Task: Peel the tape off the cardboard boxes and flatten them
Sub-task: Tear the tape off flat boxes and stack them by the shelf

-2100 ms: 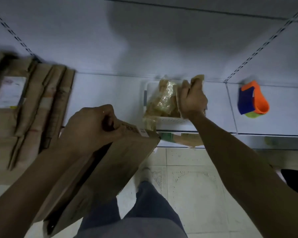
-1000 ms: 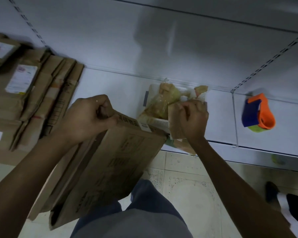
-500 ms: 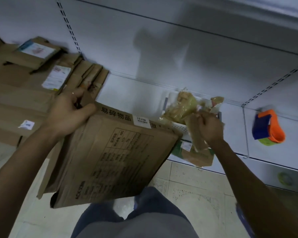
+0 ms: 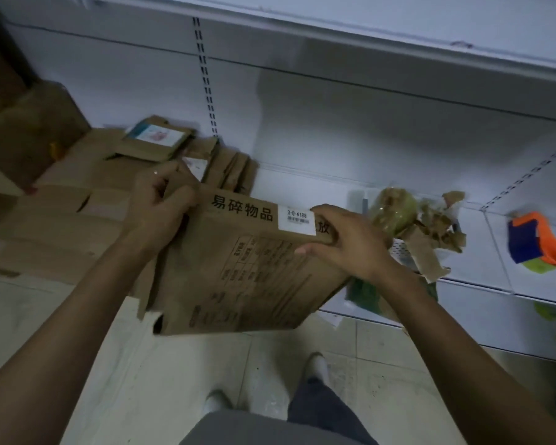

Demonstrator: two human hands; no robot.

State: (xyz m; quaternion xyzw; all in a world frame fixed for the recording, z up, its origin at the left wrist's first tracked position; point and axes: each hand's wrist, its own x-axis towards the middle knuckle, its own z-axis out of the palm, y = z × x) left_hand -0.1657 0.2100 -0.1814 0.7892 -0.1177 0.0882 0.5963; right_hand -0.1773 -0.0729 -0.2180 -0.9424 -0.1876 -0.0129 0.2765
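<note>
Cardboard box (image 4: 247,274), flattened, gripped by left hand (image 4: 161,203) and right hand (image 4: 344,242); basket (image 4: 398,250) holds wadded tape (image 4: 395,213)

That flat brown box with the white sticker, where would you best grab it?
Probably by its top edge, from above, near each upper corner. The flattened box is thin and hangs from that edge, so fingers can wrap over it, as the left hand and right hand do.
</note>
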